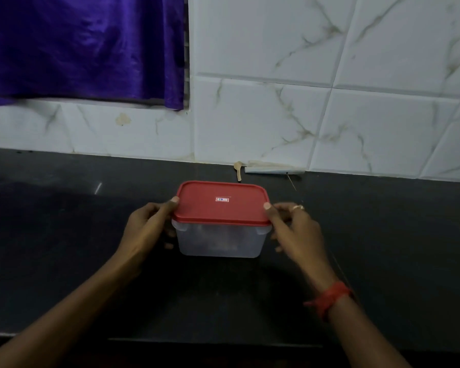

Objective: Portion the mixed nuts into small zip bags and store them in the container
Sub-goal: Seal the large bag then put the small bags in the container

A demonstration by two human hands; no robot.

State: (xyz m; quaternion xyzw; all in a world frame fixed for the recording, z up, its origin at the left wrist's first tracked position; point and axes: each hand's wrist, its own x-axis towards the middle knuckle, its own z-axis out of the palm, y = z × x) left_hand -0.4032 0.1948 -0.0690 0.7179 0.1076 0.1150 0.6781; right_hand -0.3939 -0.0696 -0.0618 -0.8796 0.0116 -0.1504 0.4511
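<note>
A clear plastic container with a red lid on top stands on the dark counter. My left hand grips its left side, thumb on the lid's left edge. My right hand grips the right side, thumb on the lid's right edge. Dim shapes show through the cloudy wall; I cannot make out what they are. No loose nuts or zip bags are in view.
A small wooden spoon and a flat pale packet lie against the tiled wall behind the container. A purple cloth hangs at the upper left. The counter's front edge runs just below my forearms.
</note>
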